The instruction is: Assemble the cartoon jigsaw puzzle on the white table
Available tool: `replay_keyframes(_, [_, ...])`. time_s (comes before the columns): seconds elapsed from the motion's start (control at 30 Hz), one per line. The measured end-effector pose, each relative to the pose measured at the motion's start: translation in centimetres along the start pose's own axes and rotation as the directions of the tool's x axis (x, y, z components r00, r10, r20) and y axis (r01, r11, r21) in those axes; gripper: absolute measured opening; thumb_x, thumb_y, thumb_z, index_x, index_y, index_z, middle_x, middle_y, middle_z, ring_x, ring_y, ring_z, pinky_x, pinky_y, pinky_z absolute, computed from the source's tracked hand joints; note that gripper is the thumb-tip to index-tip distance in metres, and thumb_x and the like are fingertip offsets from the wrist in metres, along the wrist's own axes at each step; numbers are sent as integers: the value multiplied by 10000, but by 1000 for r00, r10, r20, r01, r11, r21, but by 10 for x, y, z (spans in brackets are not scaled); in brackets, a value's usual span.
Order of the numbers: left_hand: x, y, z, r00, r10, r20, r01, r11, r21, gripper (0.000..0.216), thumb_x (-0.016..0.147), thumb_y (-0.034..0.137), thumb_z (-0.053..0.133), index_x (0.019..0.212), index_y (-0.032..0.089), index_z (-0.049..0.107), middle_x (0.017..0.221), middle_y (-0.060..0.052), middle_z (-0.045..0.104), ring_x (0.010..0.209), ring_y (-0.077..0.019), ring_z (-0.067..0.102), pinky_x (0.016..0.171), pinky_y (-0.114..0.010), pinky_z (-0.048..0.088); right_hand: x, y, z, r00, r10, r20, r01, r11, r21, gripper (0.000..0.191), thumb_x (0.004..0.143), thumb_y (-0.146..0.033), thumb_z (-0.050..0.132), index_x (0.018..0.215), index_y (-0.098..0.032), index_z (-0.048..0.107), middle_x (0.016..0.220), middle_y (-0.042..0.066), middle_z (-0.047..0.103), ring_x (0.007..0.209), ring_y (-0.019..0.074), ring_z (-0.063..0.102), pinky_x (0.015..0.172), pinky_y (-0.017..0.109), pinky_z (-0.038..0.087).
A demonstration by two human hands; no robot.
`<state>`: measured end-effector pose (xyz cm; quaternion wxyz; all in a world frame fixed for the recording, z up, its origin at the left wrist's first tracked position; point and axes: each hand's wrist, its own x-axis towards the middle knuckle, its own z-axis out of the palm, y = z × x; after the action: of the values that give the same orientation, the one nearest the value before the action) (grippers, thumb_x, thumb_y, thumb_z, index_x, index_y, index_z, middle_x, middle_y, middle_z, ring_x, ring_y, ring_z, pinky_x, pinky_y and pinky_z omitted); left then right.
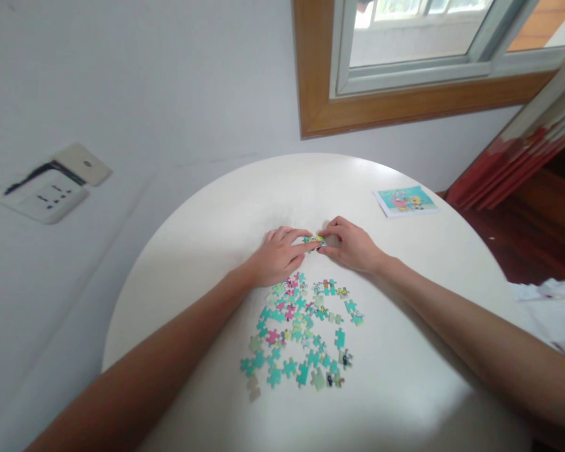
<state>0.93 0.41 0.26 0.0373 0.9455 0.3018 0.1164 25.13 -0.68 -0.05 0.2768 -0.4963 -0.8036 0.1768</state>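
A small cluster of yellow and teal jigsaw puzzle pieces lies near the middle of the white round table. From the left, my left hand steadies this cluster, its forefinger and middle finger stretched over and against the pieces. My right hand grips the cluster's right edge between thumb and forefinger; the fingertips partly cover what they hold. Closer to me, many loose jigsaw pieces are spread flat, mostly teal with some pink, pale green and yellow ones.
A picture card with cartoon figures lies at the table's right rear. Behind the table are a wall with a socket and a wood-framed window. A red and white curtain hangs at the right, near white cloth.
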Motion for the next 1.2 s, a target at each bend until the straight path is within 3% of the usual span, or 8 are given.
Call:
replay_keyframes(0.2, [1, -1, 0, 999, -32, -2, 32, 998, -46, 432, 1034, 317, 424, 1456, 389, 482, 1443, -14, 542, 1251, -284, 439, 1022, -492, 353, 0, -2, -1, 1000, 6, 4, -6, 1000, -7, 317, 816, -303, 776, 1113, -199, 742, 1084, 84, 652, 837, 184, 609, 775, 325, 469])
replay_keyframes(0.5, [6, -10, 5, 992, -63, -111, 38, 975, -219, 356, 1019, 250, 449, 1333, 283, 613, 1331, -27, 645, 1207, -222, 538, 1063, -444, 388, -1, -1, -2, 1000, 7, 11, -7, 1000, -14, 332, 824, -320, 769, 1129, -194, 734, 1073, 83, 652, 844, 190, 609, 782, 321, 470])
replay_keyframes(1.2, [9, -14, 6, 989, -35, -141, 0, 969, -246, 345, 961, 161, 482, 1222, 261, 684, 1287, -30, 682, 1180, -205, 596, 1034, -428, 406, 0, -2, -3, 1000, -2, 13, 2, 1000, -22, 332, 828, -325, 755, 1137, -205, 732, 1084, 89, 648, 909, 213, 621, 837, 347, 464])
